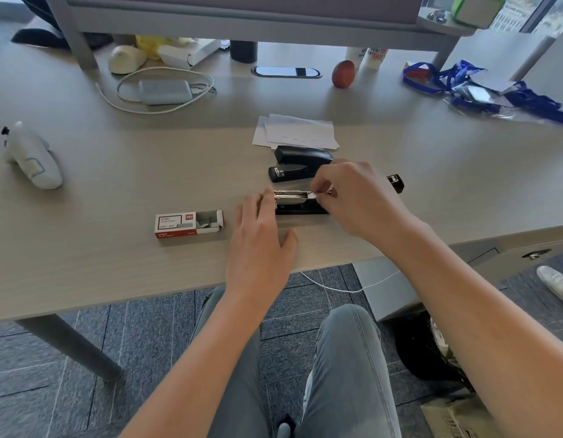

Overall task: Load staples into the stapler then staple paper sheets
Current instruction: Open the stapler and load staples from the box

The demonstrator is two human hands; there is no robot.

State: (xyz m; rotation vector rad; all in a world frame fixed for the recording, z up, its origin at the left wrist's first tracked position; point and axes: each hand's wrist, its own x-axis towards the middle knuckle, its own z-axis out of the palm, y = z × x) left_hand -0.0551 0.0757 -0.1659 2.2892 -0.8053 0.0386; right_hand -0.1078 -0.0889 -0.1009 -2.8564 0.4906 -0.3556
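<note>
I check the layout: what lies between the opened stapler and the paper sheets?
In the head view, a second, closed black stapler sits between the opened stapler and the paper sheets.

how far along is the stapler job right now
Done: staple box is open and the stapler lies opened. In hand: the right hand pinches a staple strip over the magazine while the left hand steadies its front. Left: closing it and stapling the paper sheets.

Pale wooden desk, grey carpet
</note>
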